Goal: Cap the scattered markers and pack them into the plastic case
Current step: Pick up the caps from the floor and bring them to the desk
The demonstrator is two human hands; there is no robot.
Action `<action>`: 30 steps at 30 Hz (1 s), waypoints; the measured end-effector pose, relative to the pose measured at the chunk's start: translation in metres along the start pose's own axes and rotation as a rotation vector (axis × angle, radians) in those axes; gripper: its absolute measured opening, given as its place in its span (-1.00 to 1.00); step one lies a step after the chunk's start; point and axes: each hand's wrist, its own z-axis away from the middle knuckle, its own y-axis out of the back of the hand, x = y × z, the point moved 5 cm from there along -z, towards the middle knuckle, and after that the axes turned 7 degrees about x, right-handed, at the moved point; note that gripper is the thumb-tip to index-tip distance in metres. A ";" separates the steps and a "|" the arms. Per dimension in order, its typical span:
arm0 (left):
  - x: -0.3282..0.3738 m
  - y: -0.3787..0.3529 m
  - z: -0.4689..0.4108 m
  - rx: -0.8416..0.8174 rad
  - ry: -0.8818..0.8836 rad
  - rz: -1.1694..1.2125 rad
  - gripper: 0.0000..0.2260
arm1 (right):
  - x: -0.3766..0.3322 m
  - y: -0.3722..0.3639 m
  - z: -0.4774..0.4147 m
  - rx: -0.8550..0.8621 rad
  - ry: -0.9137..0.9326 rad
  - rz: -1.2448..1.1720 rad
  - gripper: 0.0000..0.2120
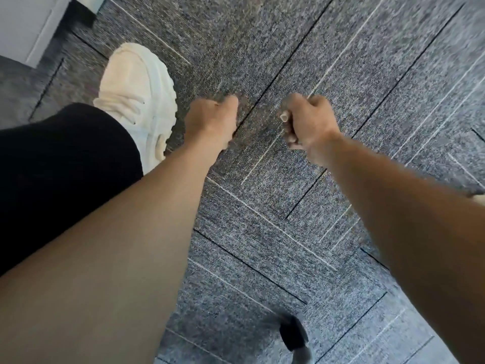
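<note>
Grey carpet (pixel 262 206) only; right of your white shoe (pixel 136 101), left hand (pixel 210 119) and right hand (pixel 307 122) curl, seemingly empty; you must first find the markers.

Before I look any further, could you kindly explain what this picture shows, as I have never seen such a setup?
There is no machine here: a person wears one wide-angle camera on the head, and it looks forward and down along their two bare arms. The left hand and the right hand are both stretched out with the fingers curled into fists, and nothing shows in either one. Below them is grey carpet with thin light and dark lines. On the left you see the person's white shoe and a black trouser leg. The picture is blurred. No markers and no plastic case are in view.
</note>
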 end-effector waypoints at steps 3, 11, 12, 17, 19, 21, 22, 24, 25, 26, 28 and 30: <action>0.000 0.004 0.025 -0.182 0.373 0.655 -0.85 | -0.008 -0.008 0.028 -0.039 -0.188 -0.486 -0.83; 0.055 0.070 0.092 -0.520 0.396 1.526 -0.78 | -0.077 -0.023 0.129 -0.364 -0.096 -1.161 -0.83; 0.064 0.082 0.101 -0.534 0.353 1.531 -0.78 | -0.085 -0.022 0.143 -0.381 -0.100 -1.215 -0.78; 0.104 0.144 0.148 -0.593 0.247 1.579 -0.62 | -0.128 -0.022 0.218 -0.392 -0.136 -1.359 -0.56; 0.117 0.166 0.168 -0.564 0.235 1.553 -0.63 | -0.142 -0.023 0.248 -0.388 -0.127 -1.364 -0.62; 0.126 0.189 0.191 -0.521 0.230 1.534 -0.67 | -0.154 -0.023 0.279 -0.367 -0.120 -1.360 -0.74; 0.130 0.200 0.203 -0.514 0.229 1.541 -0.70 | -0.160 -0.024 0.294 -0.360 -0.124 -1.355 -0.77; 0.137 0.224 0.230 -0.521 0.211 1.550 -0.74 | -0.171 -0.025 0.328 -0.372 -0.123 -1.352 -0.72; 0.140 0.237 0.244 -0.524 0.195 1.544 -0.76 | -0.176 -0.026 0.345 -0.371 -0.120 -1.356 -0.68; 0.142 0.250 0.257 -0.527 0.175 1.540 -0.78 | -0.180 -0.027 0.361 -0.363 -0.120 -1.361 -0.64; 0.146 0.278 0.285 -0.526 0.129 1.550 -0.80 | -0.188 -0.029 0.396 -0.365 -0.110 -1.379 -0.59; 0.146 0.304 0.309 -0.510 0.100 1.572 -0.80 | -0.193 -0.031 0.429 -0.387 -0.090 -1.392 -0.59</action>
